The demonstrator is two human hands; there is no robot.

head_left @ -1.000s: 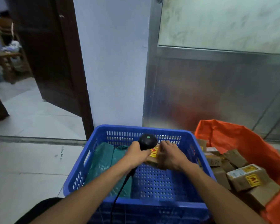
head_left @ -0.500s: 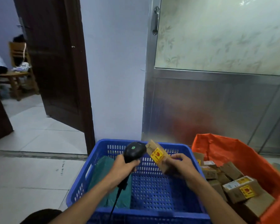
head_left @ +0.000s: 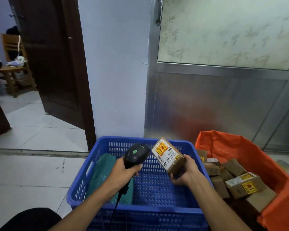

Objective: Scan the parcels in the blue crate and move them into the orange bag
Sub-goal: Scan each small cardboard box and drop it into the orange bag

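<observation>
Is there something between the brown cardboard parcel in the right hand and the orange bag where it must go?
Nothing visible blocks it. The right hand holds the brown cardboard parcel above the blue plastic crate, and the orange bag stands open just beside the crate's right wall. Only that low wall lies between them, below the parcel.

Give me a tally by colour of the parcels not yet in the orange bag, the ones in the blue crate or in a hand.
Brown cardboard: 1, the box held by the right hand above the blue crate, facing the scanner in the left hand.
Green: 1, the soft parcel lying in the crate.
Total: 2
</observation>
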